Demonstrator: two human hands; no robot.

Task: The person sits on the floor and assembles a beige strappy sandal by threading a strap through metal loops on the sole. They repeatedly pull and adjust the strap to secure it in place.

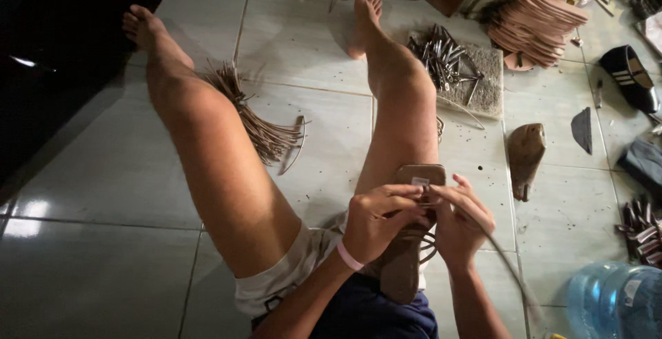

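- On the right thigh, just above the knee, sits the brown sandal sole [408,242] — that's the piece being worked, resting against the leg with both hands bunched over its middle.
- Left hand [376,225], the one with the pink wristband [349,256], has its fingers curled down over the sole, pinching at something small near the centre. What exactly is between the fingertips is too dark to tell.
- Right hand [458,225] is closed around a thin strap or cord [507,266] that trails off toward the lower right.
- Long axis of the sole runs roughly along the thigh — one end points up-frame toward the knee and foot, the other back toward the lap.
- My take on doing this bit well: keep the sole braced flat on the leg so it can't twist, hold the cord taut but not yanked, and work close to the pinch point so the strap seats straight.
- Around it on the tiled floor [103,173]: a bundle of thin brown strips [258,122] by the left leg, a mat with metal bits [452,60], a stack of cut soles [538,25], a wooden shoe last [525,156].
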